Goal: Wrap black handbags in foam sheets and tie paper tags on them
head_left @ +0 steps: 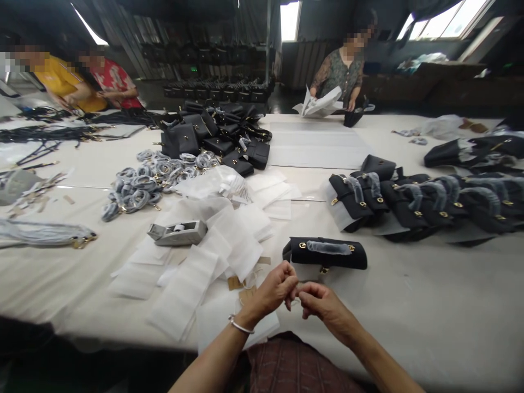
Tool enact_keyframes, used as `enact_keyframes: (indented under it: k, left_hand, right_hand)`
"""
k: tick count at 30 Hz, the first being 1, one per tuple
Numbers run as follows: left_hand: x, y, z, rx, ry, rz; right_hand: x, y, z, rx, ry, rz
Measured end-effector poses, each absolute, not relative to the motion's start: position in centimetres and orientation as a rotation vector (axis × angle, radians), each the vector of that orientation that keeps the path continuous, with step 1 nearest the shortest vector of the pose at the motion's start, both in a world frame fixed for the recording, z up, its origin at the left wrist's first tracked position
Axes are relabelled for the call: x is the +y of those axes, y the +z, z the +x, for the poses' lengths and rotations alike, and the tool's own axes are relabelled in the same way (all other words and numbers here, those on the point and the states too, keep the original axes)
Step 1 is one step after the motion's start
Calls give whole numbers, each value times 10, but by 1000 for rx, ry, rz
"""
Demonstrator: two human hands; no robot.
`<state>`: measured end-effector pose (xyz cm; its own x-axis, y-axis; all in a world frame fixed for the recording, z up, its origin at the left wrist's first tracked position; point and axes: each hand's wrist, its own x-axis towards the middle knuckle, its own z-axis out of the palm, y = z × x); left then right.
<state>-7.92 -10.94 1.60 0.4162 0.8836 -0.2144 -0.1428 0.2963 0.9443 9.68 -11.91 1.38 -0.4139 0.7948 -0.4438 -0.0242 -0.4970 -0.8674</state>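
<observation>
My left hand (275, 290) and my right hand (318, 303) meet just above the table's near edge. Both are closed in a pinch, fingertips touching, on something too small to make out. A silver bracelet circles my left wrist. Right behind my hands lies a small black handbag (327, 253) with gold fittings and a handle wrapped in clear film. Brown paper tags (240, 285) lie beside my left hand among white foam sheets (192, 278).
A grey tape dispenser (178, 233) sits left of centre. A row of wrapped black bags (413, 204) runs along the right, a pile of black bags (221, 139) and coiled wrapped straps (147, 183) at the back left. Three other people work at the far side.
</observation>
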Motion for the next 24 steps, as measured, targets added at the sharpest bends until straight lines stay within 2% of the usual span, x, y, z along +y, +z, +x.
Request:
enact_keyframes:
  k: [9, 15, 24]
  left_hand:
    - [-101, 16, -66, 602, 958, 692]
    - [-99, 15, -65, 593, 986, 632]
    - [-107, 0, -70, 695, 860, 621]
  right_hand:
    - [-118, 20, 103, -931, 1990, -1175]
    - [-115, 20, 114, -931, 1927, -1216]
    - [-116, 37, 117, -460, 1984, -969]
